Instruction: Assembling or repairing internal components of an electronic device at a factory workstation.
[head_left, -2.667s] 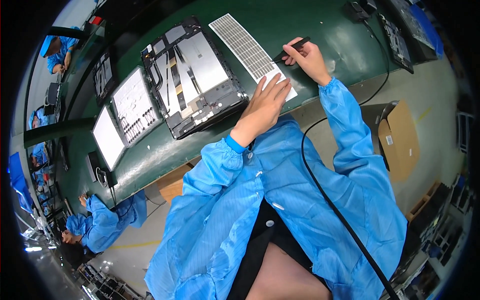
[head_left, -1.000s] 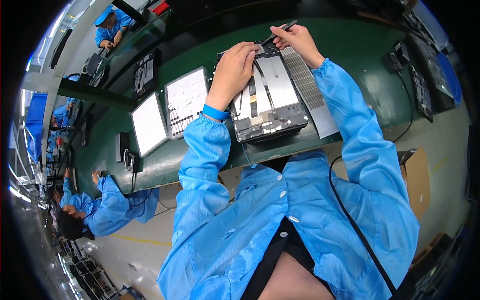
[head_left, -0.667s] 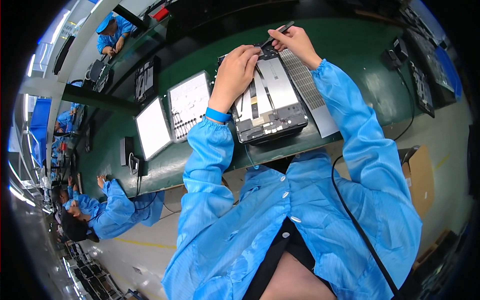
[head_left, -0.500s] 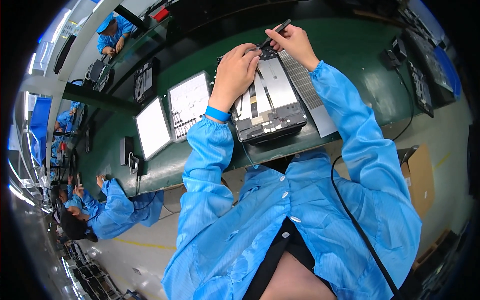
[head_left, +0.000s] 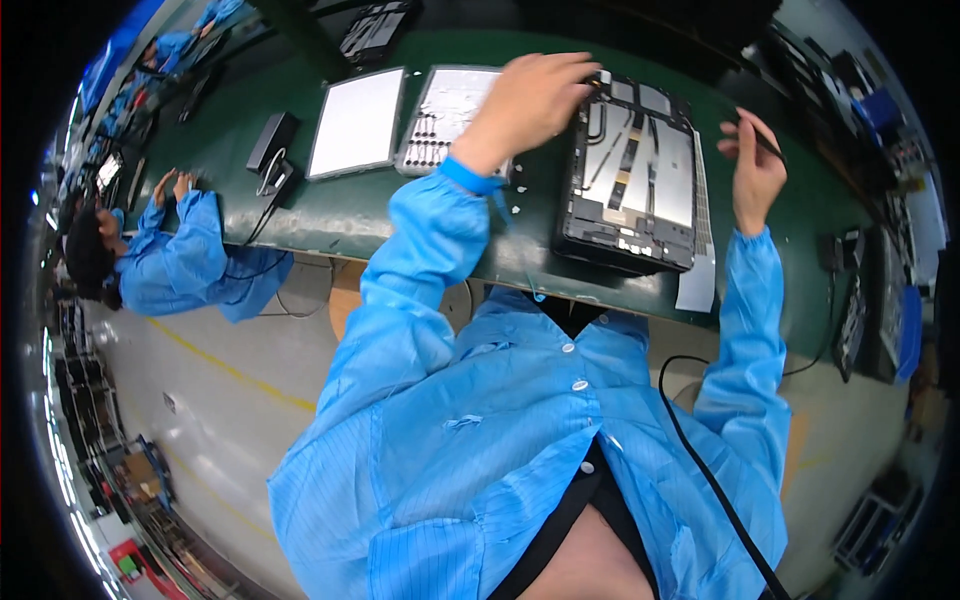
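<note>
An opened tablet [head_left: 640, 170] lies on a thick black stack or case, its grey metal inside, flat dark ribbon cables and lower circuit parts showing. My left hand [head_left: 530, 108], with a blue band at its wrist, reaches to the tablet's far left corner. Its fingers are stretched out and slightly apart; whether the tips touch a small part there is hard to see. Right of the tablet, my right hand [head_left: 752, 175] is raised off it, closed on black tweezers [head_left: 771, 149], which are blurred and partly hidden by the fingers.
Left of the tablet lie a white tray of small black-tipped parts [head_left: 430, 140] and a blank white panel [head_left: 357, 125]. A black box with a cable [head_left: 272, 142] stands farther left. A pale gridded sheet [head_left: 697, 288] runs beneath the tablet's right side. A co-worker [head_left: 185, 240] sits at left.
My right hand has moved away from the tablet's far edge to its right side with the tweezers. My left hand has shifted to the far left corner, uncovering more tablet. The view has turned.
</note>
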